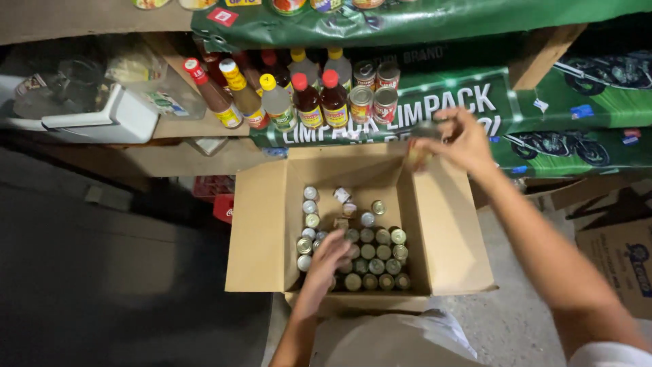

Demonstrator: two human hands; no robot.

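The left hand (328,257) reaches down, fingers curled over small round cans (375,253) inside an open brown cardboard box (261,231); the right hand (456,139), raised, grips a blurred small can (420,148).

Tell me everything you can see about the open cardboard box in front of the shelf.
The cardboard box is plain brown, its flaps folded open and outward. It stands below the shelf of bottles. Inside, small cans with metal lids stand upright in rows, mostly at the near side; a few lie loose farther back. The left hand reaches in among them. The right hand holds something blurred above its far right corner.
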